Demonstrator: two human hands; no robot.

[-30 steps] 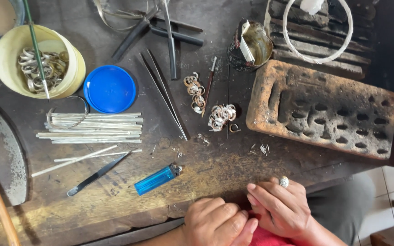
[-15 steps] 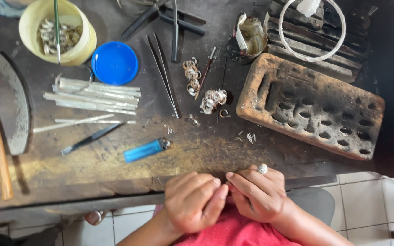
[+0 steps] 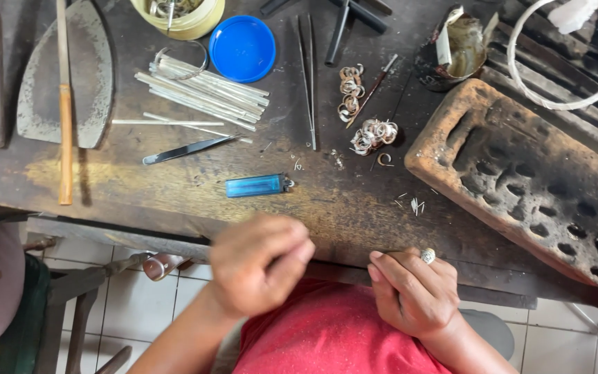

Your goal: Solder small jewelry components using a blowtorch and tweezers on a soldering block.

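Our left hand is blurred, fingers curled shut, perhaps pinching something tiny; our right hand rests loosely curled, holding nothing, at the counter edge. The blue lighter lies at twelve o'clock, the likeliest next reach.

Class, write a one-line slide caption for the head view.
Two hands, left hand blurred and right hand, at a worn workbench near a blue lighter.

My left hand is motion-blurred; I can't tell whether the fingers pinch anything. My right hand curls inward, palm side hidden. The yellow tub and white ring are cut off by the top edge. Tiny bits near the brick, perhaps wire clippings.
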